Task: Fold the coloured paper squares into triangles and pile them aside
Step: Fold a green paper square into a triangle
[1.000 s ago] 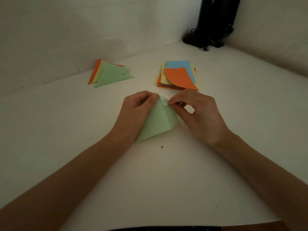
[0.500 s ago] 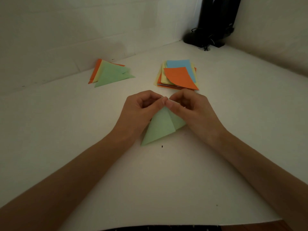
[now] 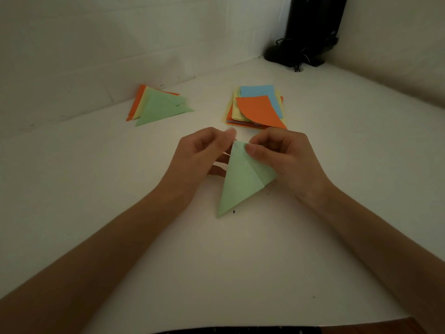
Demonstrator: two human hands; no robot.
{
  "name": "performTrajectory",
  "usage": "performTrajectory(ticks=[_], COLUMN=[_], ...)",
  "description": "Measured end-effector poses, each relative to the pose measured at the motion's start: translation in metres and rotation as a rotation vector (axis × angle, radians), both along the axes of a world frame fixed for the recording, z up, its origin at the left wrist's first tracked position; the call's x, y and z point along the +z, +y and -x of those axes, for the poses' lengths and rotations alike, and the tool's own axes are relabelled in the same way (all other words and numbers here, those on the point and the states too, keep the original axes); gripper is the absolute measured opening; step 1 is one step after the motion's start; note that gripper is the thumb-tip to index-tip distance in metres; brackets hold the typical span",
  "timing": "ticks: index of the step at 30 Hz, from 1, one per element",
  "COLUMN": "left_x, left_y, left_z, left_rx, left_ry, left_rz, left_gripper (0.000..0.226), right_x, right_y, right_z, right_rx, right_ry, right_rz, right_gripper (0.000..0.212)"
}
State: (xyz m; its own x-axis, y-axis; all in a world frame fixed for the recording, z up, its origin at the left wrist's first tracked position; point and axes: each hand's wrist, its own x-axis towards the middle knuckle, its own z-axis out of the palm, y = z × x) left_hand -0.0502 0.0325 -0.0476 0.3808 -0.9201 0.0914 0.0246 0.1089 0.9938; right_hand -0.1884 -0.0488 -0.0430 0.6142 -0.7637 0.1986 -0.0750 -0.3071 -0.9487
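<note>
Left hand [image 3: 197, 160] has come off the apex since half a second ago; its grip is blurred, so I cannot tell whether it holds the left edge. Green paper [image 3: 240, 182] sits half-folded, lower tip at the worktop [image 3: 240, 261], with the right hand [image 3: 286, 160] pinching the apex. Risk: under a one-handed pinch the layers slip and the crease goes skew. Beyond lie the unfolded stack [image 3: 258, 109] and, to its left, the finished pile [image 3: 159, 107].

head-worn view, facing forward and down, close
</note>
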Motion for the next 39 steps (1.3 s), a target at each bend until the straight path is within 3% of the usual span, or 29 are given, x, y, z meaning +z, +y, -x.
performTrajectory(ticks=[4,16,32,39], left_x=[-0.0032,-0.0024,-0.0029,-0.0035], left_y=[0.0006,0.0015,0.0024,0.0009], left_z=[-0.0031,-0.0022,-0.0037,-0.0063], left_rx=[-0.005,-0.070,-0.112,-0.067], left_ry=[-0.106,-0.091,-0.232,-0.183], left_rz=[0.029,0.029,0.044,0.035], left_gripper=[0.010,0.008,0.010,0.012], right_x=[0.0001,0.0039,-0.0009,0.0030], right_y=[0.0002,-0.0010,0.0014,-0.0024], right_z=[0.0008,0.0023,0.0024,0.0032], right_rx=[0.024,0.043,0.051,0.042], right_ry=[0.005,-0.085,0.014,-0.006], right_rz=[-0.001,-0.065,0.102,0.035], right_gripper=[0.013,0.012,0.005,0.018])
